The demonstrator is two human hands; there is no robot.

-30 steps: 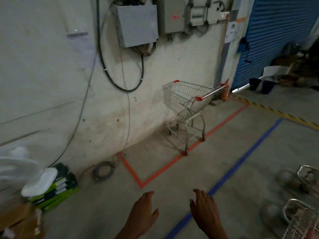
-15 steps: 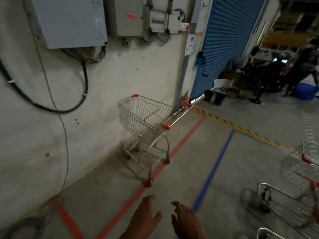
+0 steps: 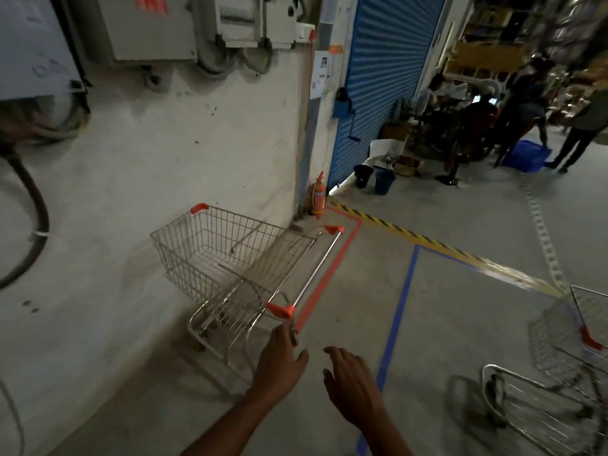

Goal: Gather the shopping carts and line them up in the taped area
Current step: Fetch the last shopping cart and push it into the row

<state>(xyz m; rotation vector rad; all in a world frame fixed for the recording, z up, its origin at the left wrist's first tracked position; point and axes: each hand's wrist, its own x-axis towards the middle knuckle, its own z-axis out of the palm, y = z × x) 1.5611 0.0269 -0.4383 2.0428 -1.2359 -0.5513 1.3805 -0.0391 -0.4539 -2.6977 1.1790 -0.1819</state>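
Both hands empty, fingers spread and relaxed — left hand (image 3: 279, 360) reaches forward, fingertips close under the near orange end cap of the cart handle (image 3: 317, 269); contact cannot be confirmed. Right hand (image 3: 353, 383) hovers palm-down just beside it, over bare floor, touching nothing.

Shopping cart (image 3: 227, 258) stands upright against the wall, inside the red tape line (image 3: 329, 274), handle bar running along that line. Blue tape line (image 3: 399, 307) runs parallel, further to the right. Second cart (image 3: 559, 373) sits at the right edge of view, outside both lines — blurred, orientation unclear.

Farther back: yellow-black hazard tape (image 3: 437, 245) crosses the floor diagonally. Red fire extinguisher (image 3: 318, 195) stands at the wall corner, next to a blue roller shutter (image 3: 385, 77). Two dark buckets (image 3: 373, 179) sit beside the shutter. Electrical boxes (image 3: 148, 24) are mounted high on the wall. Several people stand in the far right background.
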